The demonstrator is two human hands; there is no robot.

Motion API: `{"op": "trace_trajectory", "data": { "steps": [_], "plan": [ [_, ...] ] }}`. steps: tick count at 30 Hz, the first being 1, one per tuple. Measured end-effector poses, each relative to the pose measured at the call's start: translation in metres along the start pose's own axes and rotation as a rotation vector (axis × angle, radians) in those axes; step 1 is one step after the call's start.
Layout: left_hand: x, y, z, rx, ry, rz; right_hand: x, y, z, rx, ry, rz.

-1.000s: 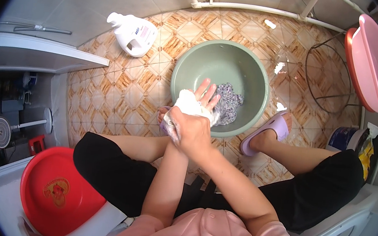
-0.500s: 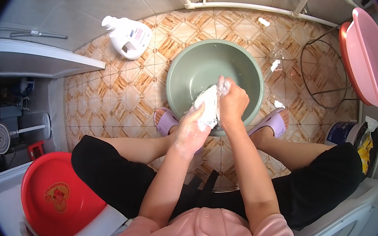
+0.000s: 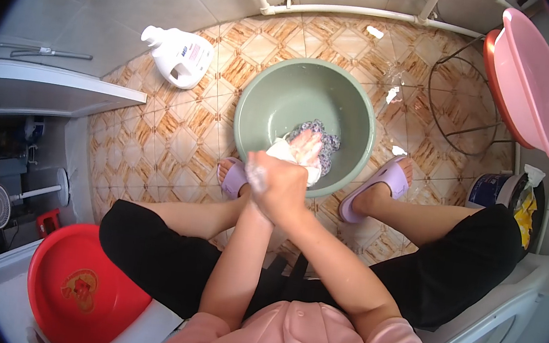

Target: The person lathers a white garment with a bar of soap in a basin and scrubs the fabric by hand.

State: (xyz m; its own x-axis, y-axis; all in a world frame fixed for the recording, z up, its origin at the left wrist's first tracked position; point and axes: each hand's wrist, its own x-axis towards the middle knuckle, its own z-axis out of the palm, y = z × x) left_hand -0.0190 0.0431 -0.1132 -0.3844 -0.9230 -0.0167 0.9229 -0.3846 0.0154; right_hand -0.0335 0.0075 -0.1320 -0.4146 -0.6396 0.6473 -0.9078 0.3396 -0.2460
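Two hands (image 3: 283, 183) scrub cloth (image 3: 290, 154) in green basin (image 3: 357, 113) w/ suds.

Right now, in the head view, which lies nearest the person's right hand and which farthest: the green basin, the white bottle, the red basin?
From the right hand:
1. Green basin, directly under and ahead of it.
2. White bottle, up left on the tiled floor.
3. Red basin, far down left.

Inside the green basin (image 3: 277, 96), the white cloth (image 3: 284, 151) is mostly hidden beneath both hands; which hand (image 3: 276, 185) overlaps which is unclear.
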Motion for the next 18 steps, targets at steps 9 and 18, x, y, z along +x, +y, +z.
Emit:
{"op": "trace_trajectory", "data": {
  "steps": [9,18],
  "plan": [
    [0.001,0.003,0.002,0.072,0.337,0.088,0.025,0.041,-0.032,0.766,-0.665,-0.299],
    [0.008,-0.006,0.035,0.388,0.485,0.092,0.049,0.053,-0.021,0.769,-0.79,-0.124]
  ]
}}
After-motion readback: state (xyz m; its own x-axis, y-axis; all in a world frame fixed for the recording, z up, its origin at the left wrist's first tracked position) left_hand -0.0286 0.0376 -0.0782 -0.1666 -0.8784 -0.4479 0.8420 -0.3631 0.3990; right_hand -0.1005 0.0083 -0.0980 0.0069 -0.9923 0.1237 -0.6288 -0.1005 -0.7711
